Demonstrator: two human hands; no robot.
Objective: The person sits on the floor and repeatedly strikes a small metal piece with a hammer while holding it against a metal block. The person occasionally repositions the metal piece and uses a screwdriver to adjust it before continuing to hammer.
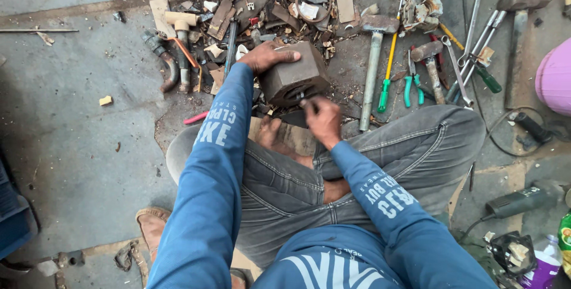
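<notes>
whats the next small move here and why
Probably keep the left hand pressing on top of the dark metal block while the right hand works at its near face: that hand looks blurred, and whatever small tool it grips can't be made out.

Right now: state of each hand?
Left hand: fingers spread on top of the dark metal block, steadying it.
Right hand: closed at the block's lower edge; what it grips cannot be told.
</notes>
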